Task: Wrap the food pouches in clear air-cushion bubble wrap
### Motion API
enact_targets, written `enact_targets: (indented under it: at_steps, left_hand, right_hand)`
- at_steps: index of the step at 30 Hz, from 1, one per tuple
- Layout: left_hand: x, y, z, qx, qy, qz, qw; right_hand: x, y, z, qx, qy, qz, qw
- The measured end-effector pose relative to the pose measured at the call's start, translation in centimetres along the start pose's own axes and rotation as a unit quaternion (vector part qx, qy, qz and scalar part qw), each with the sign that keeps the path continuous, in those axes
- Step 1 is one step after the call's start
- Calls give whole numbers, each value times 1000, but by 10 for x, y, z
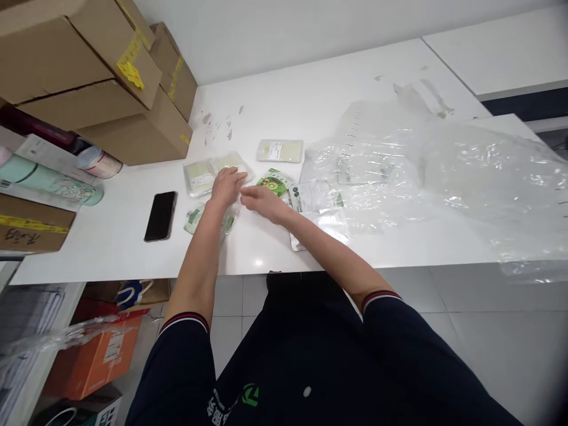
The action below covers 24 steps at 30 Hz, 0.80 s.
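Note:
My left hand [228,186] rests on the lower edge of a clear packet with pale yellow-green contents [231,161], its fingers laid over the plastic. Close beside it, my right hand [265,202] points left with the fingers stretched out and nothing visible in them. Left of the touched packet lies a similar labelled packet [199,177]. Another labelled packet [279,151] is farther back. A green printed pouch [274,181] with a fruit picture sits just behind my right hand. A green-and-white packet [194,218] is partly hidden by my left forearm.
A black phone [160,216] lies at left. Large clear plastic bags [399,165] spread over the table's right side. A silver pouch [322,228] is partly behind my right forearm. Cardboard boxes [137,130], a mint bottle [53,180] and a tin [98,162] stand at left.

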<state>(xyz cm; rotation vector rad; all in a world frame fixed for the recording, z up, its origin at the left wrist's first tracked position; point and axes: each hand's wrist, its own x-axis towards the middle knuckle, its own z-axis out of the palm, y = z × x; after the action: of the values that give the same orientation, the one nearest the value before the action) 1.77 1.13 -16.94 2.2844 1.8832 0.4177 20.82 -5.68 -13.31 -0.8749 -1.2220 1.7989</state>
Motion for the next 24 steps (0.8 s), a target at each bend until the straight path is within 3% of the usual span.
enact_targets:
  at_steps: [2,3,5,6,8,9,12,14,16,19,21,24]
  left_hand:
    - [-6,-3,1,5,1,14,1000]
    - [-8,-2,2,10,6,19,1000]
    - [-14,6,4,16,36,22,999]
    - [-18,13,6,12,57,22,998]
    - [-29,32,8,-15,78,25,997]
    - [-36,43,8,-30,63,31,997]
    - [-59,71,5,-47,-50,43,997]
    - [-73,80,1,-38,-94,35,994]
    - [-83,81,0,-23,-91,39,995]
    - [-92,78,5,21,-58,62,996]
    - [-94,78,12,58,-40,55,996]
    - [-98,78,19,94,-25,31,995]
  right_hand:
    - [-54,-14,-32,-177,-75,-40,980]
    - [-81,-20,-50,-254,-71,-48,963]
    - [-131,-29,-85,-398,28,-56,915]
    - [-150,-30,-100,-470,84,-59,877]
    - [-177,-25,-124,-577,140,-48,803]
    - [-185,-21,-133,-614,147,-33,775]
    - [-189,-9,-151,-666,128,32,734]
    - [-186,-8,-159,-670,165,44,723]
    - [-181,-13,-165,-644,262,-10,719]
    - [-174,-26,-164,-549,395,-160,719]
    - [-168,-32,-153,-511,419,-234,713]
    - [-160,-30,-125,-554,363,-255,705]
